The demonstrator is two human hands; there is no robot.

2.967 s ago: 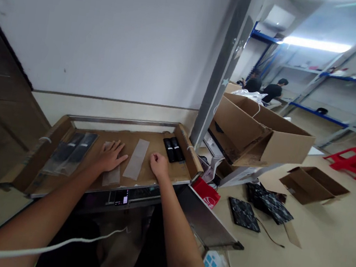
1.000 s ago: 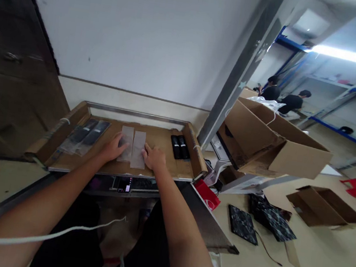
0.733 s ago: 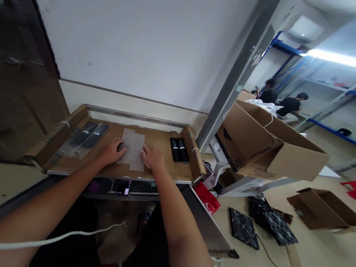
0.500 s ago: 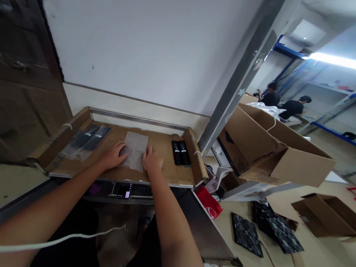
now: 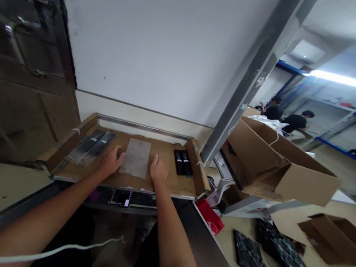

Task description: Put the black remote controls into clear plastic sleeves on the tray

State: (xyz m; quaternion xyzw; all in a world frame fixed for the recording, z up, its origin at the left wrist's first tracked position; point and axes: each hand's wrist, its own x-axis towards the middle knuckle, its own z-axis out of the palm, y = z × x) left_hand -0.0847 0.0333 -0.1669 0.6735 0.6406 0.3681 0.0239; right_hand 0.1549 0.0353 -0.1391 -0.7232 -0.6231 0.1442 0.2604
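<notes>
A flat, clear plastic bag with a seam down its middle lies on the cardboard-lined tray. To its left is my left hand, fingers loosely bent and thumb apart, holding nothing. My right hand rests just right of the bag, its fingers curled in and plainly nothing in them. A narrow gap separates each hand from the bag. Two black, oblong items with white labels lie side by side near the tray's right wall. Similar dark items in clear bags overlap at the left end.
A lit phone sits below the tray's front edge. Large open cardboard boxes stand at right, beside a grey post. Dark patterned packages and a red bag are lower right. Two people sit far back.
Both hands have drawn apart from the edges of the plastic bag, which stays flat on the tray. The camera view has shifted slightly, moving everything right and down.
</notes>
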